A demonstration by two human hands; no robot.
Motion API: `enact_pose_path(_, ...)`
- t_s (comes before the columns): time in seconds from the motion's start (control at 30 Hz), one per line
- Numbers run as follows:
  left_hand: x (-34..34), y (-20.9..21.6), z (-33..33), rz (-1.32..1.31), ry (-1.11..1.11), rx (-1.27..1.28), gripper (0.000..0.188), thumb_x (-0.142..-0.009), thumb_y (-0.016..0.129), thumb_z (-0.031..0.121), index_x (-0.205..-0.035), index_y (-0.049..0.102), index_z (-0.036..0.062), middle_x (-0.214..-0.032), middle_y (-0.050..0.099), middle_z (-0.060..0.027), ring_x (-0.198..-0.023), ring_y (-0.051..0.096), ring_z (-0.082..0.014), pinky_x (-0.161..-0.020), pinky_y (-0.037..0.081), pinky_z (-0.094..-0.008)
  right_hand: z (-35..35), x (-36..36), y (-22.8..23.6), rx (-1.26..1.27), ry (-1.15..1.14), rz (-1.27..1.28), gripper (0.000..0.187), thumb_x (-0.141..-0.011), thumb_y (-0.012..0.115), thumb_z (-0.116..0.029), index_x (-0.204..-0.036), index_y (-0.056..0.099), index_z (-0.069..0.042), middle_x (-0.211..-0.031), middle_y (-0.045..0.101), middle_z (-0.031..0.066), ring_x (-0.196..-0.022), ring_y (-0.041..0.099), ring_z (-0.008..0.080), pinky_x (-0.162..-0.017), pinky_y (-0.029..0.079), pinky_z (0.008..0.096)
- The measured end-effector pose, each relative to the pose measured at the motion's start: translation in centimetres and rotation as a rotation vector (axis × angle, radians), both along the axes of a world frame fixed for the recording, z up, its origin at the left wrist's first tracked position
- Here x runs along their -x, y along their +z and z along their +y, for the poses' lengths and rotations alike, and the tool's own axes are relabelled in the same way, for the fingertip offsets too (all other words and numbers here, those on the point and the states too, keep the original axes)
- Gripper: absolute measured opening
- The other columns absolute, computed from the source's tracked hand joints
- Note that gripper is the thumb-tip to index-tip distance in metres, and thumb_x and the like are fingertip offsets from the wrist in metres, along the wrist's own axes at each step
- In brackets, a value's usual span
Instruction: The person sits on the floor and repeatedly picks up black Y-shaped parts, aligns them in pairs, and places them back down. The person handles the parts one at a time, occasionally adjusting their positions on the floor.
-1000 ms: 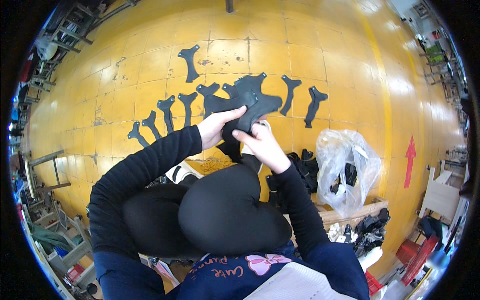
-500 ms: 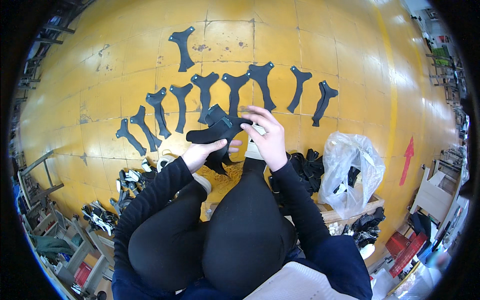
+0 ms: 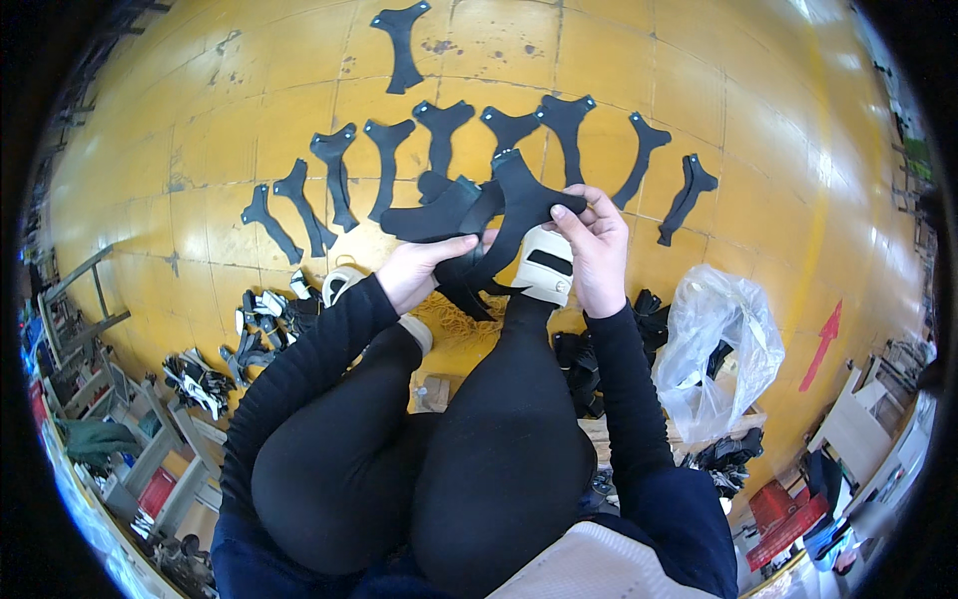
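The left hand (image 3: 424, 270) and the right hand (image 3: 597, 245) are both closed on a bundle of black cut pieces (image 3: 479, 225), held up between them above the person's knees. The left hand grips the lower left part of the bundle with thumb and fingers; the right hand pinches its upper right lobe, fingers curled over the edge. The bundle consists of several flat, dark, flared shapes overlapping one another, with thin strips hanging down toward a white shoe (image 3: 544, 265) on the person's right foot, just below and behind the bundle.

On the yellow floor (image 3: 748, 130) beyond the hands, matching black pieces lie flat in a curved row (image 3: 439, 130), each apart from its neighbour, with a single piece (image 3: 402, 45) set farther out. At the person's right, a clear plastic bag (image 3: 718, 349) stands open beside a heap of dark pieces (image 3: 579, 359). At the person's left, a small pile of black-and-white pieces (image 3: 264, 314) lies on the floor. Both legs are clad in black and bent in front of the body.
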State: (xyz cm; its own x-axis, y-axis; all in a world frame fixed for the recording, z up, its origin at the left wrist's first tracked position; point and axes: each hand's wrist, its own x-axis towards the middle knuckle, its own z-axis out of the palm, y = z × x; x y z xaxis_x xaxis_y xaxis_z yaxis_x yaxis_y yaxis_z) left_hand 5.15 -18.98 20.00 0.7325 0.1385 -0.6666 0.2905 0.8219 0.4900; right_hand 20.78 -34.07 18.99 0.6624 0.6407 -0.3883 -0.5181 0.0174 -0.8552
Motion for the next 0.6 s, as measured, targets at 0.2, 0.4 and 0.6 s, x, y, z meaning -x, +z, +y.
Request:
enact_pose_path(0.2, 0.6, -0.8, -0.2, 0.036, 0.018, -0.047, 0.030, -0.085, 0.061, 0.006, -0.115, 0.057, 0.0019, -0.111, 0.061, -0.0061, -0.100, 0.058, -0.0156, -0.090, 0.044, -0.0292, 0.8, 1.4, -0.1, -0.072, -0.014, 0.269, 0.024, -0.085, 0.057, 0.001, -0.109, 0.053, 0.001, -0.089, 0.062, 0.0071, -0.079, 0.061, 0.0149, -0.076, 0.050, 0.0296)
enact_pose_path(0.4, 2.5, -3.5, -0.2, 0.061, -0.085, -0.112, 0.041, -0.080, 0.069, 0.013, -0.117, 0.055, 0.0007, -0.114, 0.059, -0.0058, -0.102, 0.055, -0.0143, -0.091, 0.041, -0.0276, 1.9, 1.8, -2.5, 0.062, -0.100, 0.064, 0.023, -0.086, 0.060, -0.004, -0.108, 0.056, 0.002, -0.084, 0.061, 0.0070, -0.075, 0.062, 0.0149, -0.071, 0.052, 0.0265)
enact_pose_path(0.6, 5.5, -7.3, 0.8, 0.150, -0.048, -0.296, 0.045, -0.074, 0.072, 0.006, -0.115, 0.055, 0.0003, -0.112, 0.060, -0.0062, -0.102, 0.055, -0.0157, -0.091, 0.041, -0.0281, 7.4, 1.7, -7.1, 0.075, 0.078, 0.029, 0.018, -0.086, 0.059, -0.006, -0.103, 0.057, 0.001, -0.087, 0.061, 0.0061, -0.077, 0.062, 0.0143, -0.072, 0.052, 0.0266)
